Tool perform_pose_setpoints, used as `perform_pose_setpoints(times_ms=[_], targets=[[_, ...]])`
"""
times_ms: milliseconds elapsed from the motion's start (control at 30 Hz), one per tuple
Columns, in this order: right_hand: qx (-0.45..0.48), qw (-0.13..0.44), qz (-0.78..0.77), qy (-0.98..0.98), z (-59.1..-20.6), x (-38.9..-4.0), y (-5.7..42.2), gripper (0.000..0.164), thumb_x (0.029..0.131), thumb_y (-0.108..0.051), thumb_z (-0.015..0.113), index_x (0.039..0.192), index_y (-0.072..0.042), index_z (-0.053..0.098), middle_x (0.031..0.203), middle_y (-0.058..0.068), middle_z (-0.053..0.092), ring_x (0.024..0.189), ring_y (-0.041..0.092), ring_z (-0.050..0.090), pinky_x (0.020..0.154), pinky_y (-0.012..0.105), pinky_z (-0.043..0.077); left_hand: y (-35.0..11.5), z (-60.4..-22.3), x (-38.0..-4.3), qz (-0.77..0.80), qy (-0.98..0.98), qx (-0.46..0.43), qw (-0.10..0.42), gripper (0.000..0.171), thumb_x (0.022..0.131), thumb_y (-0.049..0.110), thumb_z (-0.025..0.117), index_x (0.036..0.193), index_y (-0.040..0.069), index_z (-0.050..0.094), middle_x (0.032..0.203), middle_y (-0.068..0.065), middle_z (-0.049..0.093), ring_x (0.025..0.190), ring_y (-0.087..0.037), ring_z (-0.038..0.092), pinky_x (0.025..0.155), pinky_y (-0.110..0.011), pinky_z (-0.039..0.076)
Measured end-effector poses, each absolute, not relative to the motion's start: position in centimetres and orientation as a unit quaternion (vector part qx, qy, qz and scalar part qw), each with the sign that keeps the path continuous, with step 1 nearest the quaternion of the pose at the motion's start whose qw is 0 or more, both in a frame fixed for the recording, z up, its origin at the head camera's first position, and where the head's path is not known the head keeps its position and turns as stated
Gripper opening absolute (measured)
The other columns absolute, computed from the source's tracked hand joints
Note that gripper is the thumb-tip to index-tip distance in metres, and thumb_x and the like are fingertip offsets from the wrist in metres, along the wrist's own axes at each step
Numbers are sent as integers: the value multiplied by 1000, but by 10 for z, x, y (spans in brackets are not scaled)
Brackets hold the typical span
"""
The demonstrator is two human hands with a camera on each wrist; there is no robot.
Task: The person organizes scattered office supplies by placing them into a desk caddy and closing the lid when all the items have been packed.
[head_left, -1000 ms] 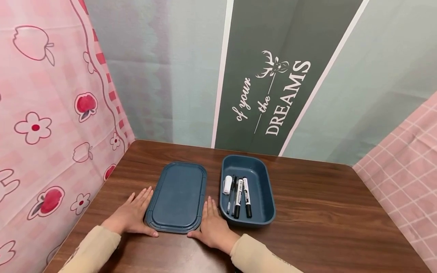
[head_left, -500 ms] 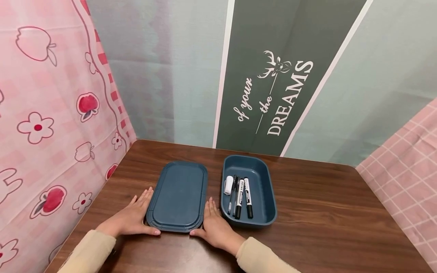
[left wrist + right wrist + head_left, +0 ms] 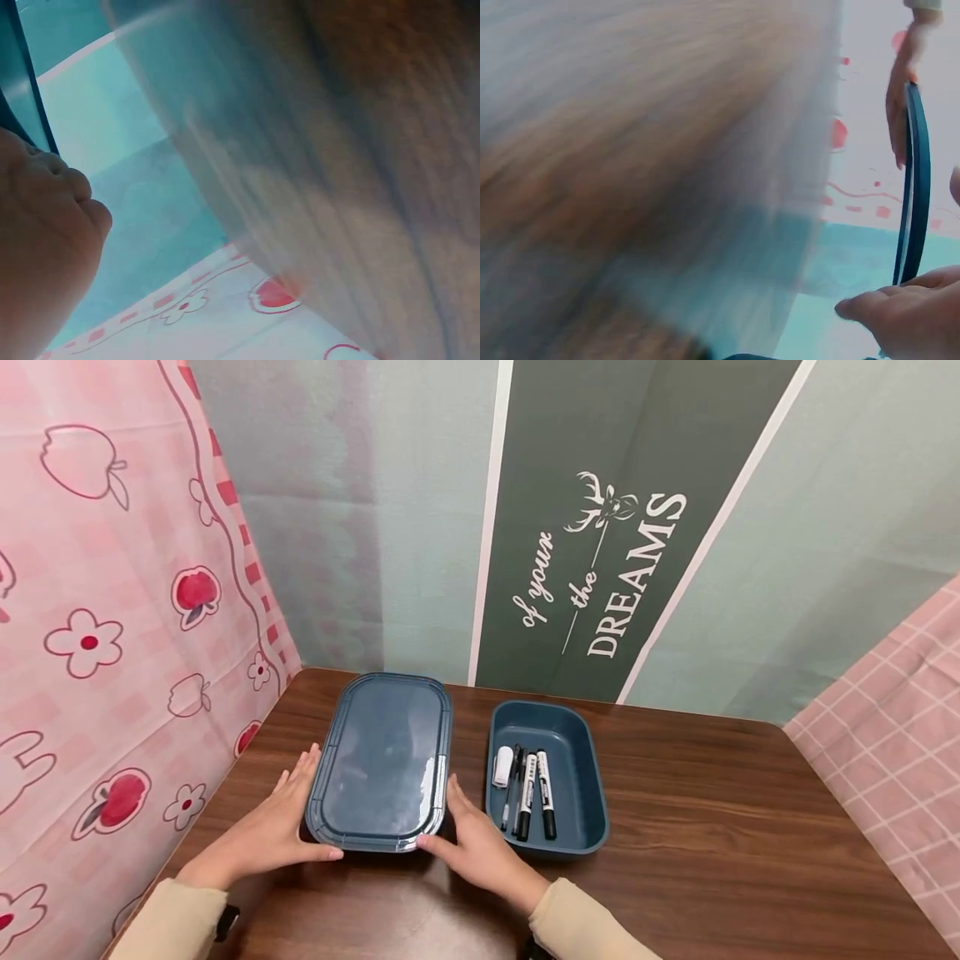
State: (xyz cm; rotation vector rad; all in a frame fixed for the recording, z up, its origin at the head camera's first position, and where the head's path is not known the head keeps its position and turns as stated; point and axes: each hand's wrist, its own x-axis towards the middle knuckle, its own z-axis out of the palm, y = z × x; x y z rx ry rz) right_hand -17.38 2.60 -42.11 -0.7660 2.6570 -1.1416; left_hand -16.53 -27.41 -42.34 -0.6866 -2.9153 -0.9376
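A dark blue rectangular lid (image 3: 382, 756) with rounded corners is held up off the table, between both hands. My left hand (image 3: 266, 831) grips its left edge, thumb at the near-left corner. At the right edge, my right hand (image 3: 480, 852) grips it with the thumb over the near-right corner. The right wrist view shows the lid (image 3: 919, 187) edge-on above the table, fingers reaching under it. To the right stands a matching blue box (image 3: 581, 777) holding two white-and-black markers (image 3: 527, 797), slim black pens (image 3: 513, 789) and a small white object (image 3: 503, 767).
The brown wooden table (image 3: 697, 810) extends right of the box. A grey-green curtain (image 3: 427, 527) with lettering hangs behind the table's back edge. Pink patterned cloth (image 3: 127, 710) borders the left, and pink checked cloth (image 3: 892, 710) the right.
The lid lay on the table with both hands flat along its sides; now the hands have lifted it. It sits farther up in the head view. The box has not moved.
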Motion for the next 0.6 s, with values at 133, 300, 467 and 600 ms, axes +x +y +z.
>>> perform_pose_setpoints(times_ms=[133,300,467,600], targets=[[-243,23,-450,859,-408,-174,27,62,96,-26,56,143,7,33,143,21,36,130,31,39,104,47,34,-271,-414,-163,-306,-928,-215,10,125,71,50,78,150,-1,-4,156,-20,-6,142,-34,-4,114,-39,-5],[-212,2,-550,807,-392,-174,32,43,96,-6,52,134,11,44,128,23,53,103,28,62,83,38,53,-261,-402,-164,-314,-925,-215,22,127,69,44,82,150,0,-6,156,-18,-8,143,-32,-6,113,-48,-1],[-153,110,-686,703,-378,-177,52,40,95,6,46,133,17,40,124,33,52,94,24,65,77,31,55,-237,-388,-163,-328,-923,-199,25,131,65,44,84,150,1,-6,155,-21,-4,142,-36,-2,111,-56,2],[-121,144,-718,670,-369,-179,91,39,94,6,48,129,21,42,109,24,64,87,15,67,76,32,55,-199,-378,-161,-348,-919,-182,17,133,62,48,85,150,-1,-2,154,-25,1,141,-39,5,112,-55,5]])
